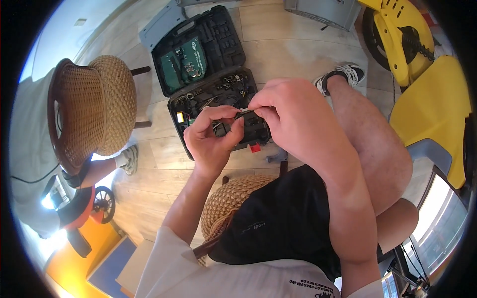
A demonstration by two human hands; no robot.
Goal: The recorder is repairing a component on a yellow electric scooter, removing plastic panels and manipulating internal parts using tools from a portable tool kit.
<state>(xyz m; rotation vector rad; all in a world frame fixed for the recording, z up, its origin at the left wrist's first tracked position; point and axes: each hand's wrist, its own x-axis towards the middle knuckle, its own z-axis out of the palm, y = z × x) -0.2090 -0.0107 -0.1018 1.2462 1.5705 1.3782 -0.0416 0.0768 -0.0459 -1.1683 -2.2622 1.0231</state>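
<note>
My left hand (213, 139) and my right hand (288, 111) meet over an open black tool case (177, 124), both pinching a small, thin item (243, 112) that looks dark and metallic; its exact shape is too small to make out. The case's lower half holds many small metal tools and fittings, partly hidden by my hands, and has a red latch (255, 148) at its front. The raised lid (231, 37) has black moulded slots and a green panel (184, 64) with a few parts on it.
A wicker chair (79, 114) stands left, beside another person's leg (104, 171) and sneaker (129, 160). A yellow machine or vehicle (427, 119) stands right, near my leg and shoe. Grey panels (318, 12) lie at the back on the wooden floor (149, 193). I sit on a wicker seat (223, 198).
</note>
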